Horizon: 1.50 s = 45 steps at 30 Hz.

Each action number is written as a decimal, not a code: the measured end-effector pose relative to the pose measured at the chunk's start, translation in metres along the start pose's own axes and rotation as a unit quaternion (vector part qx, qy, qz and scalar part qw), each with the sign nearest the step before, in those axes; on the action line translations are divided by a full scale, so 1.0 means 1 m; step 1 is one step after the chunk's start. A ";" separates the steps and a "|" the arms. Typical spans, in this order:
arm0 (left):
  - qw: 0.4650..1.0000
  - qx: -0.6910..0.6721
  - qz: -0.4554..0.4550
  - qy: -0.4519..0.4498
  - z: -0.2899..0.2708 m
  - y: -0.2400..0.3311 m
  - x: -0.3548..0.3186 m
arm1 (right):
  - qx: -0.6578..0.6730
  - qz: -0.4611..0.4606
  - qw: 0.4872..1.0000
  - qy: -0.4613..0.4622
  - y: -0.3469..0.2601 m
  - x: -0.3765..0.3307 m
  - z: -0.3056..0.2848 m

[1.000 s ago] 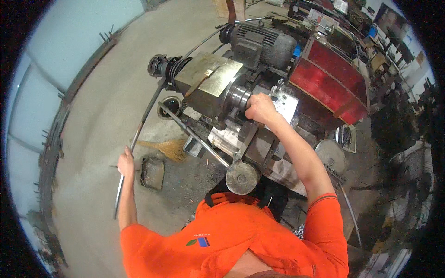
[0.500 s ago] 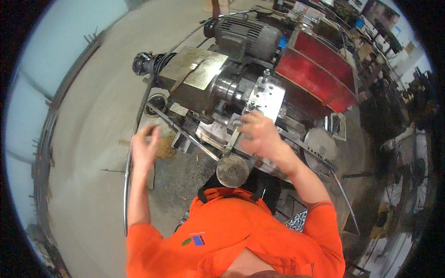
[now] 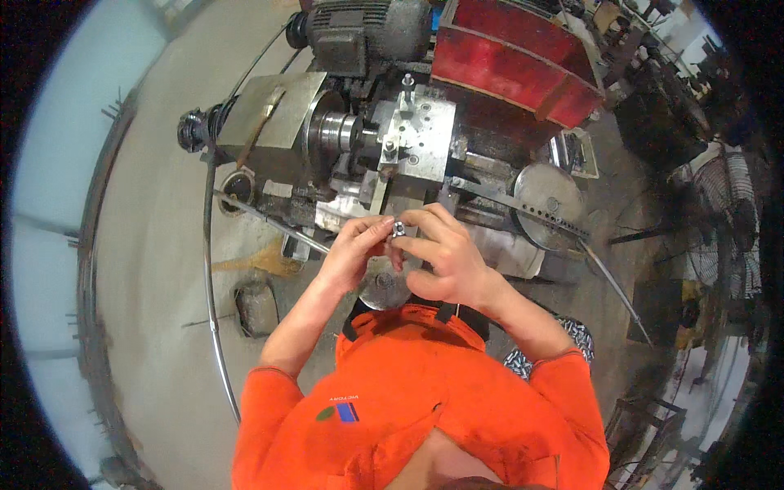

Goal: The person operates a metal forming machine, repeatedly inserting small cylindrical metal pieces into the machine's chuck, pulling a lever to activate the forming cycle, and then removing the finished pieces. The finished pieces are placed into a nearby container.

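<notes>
My left hand and my right hand meet in front of my chest, over the near side of a small lathe-like machine. Between their fingertips is a small shiny metal part with a hole or recess in its end; its exact kind is too small to make out. The left thumb and fingers pinch it from one side, and the right fingers close on it from the other. Just beyond the hands lies the steel tool plate with upright bolts. A round metal disc shows below them, partly hidden by my hands.
Left of the plate sits a ringed spindle, beside a metal cover with a brush on it. A motor and a red bin stand behind. To the right are a large disc and a perforated bar.
My right hand has left the tool plate and come back toward my chest. My left hand has moved right to meet it, and both now hold the small metal part. The view has shifted.
</notes>
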<state>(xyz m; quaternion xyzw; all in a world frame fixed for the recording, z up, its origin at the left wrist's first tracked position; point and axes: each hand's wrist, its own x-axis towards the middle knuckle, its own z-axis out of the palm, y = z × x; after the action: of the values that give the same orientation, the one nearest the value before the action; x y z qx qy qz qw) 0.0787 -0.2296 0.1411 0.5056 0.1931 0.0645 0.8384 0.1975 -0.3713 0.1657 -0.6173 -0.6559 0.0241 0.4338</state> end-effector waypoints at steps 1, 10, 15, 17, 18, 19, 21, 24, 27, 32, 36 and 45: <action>0.999 -0.043 -0.023 0.005 0.001 -0.002 -0.002 | 0.013 0.001 1.000 0.014 0.001 -0.002 0.003; 0.992 -0.104 -0.063 0.024 0.008 -0.013 0.006 | 0.067 0.029 0.995 0.065 0.019 -0.015 0.012; 0.989 -0.125 -0.070 0.020 0.011 -0.019 0.012 | 0.053 0.036 0.995 0.073 0.026 -0.018 0.015; 0.986 -0.140 -0.079 0.033 0.013 -0.020 0.013 | 0.033 0.032 0.996 0.074 0.026 -0.017 0.015; 0.985 -0.147 -0.084 0.039 0.014 -0.019 0.013 | 0.024 0.031 0.996 0.075 0.027 -0.017 0.015; 0.986 -0.137 -0.083 0.038 0.014 -0.018 0.014 | 0.020 0.022 0.996 0.078 0.027 -0.017 0.014; 0.989 -0.117 -0.082 0.037 0.015 -0.017 0.016 | 0.012 0.006 0.996 0.085 0.029 -0.016 0.013; 0.997 -0.067 -0.032 0.028 0.011 -0.019 0.018 | -0.030 -0.027 0.995 0.090 0.028 -0.013 0.003; 0.998 -0.049 -0.028 0.025 0.004 -0.019 0.018 | -0.038 -0.037 0.991 0.119 0.026 -0.010 -0.003; 0.998 -0.046 -0.023 0.024 0.002 -0.019 0.018 | -0.045 -0.035 0.992 0.109 0.029 -0.011 -0.006; 0.998 -0.046 -0.027 0.024 0.002 -0.019 0.017 | -0.051 -0.020 0.992 0.112 0.030 -0.011 -0.007; 0.997 -0.034 -0.013 0.066 -0.018 -0.014 0.005 | -0.100 0.000 0.989 0.110 0.046 -0.002 -0.022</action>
<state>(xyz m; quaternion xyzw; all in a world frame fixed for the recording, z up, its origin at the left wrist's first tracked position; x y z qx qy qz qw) 0.0749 -0.2203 0.1205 0.4690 0.2527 0.0935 0.8411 0.2471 -0.3735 0.1523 -0.6568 -0.6034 -0.1097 0.4389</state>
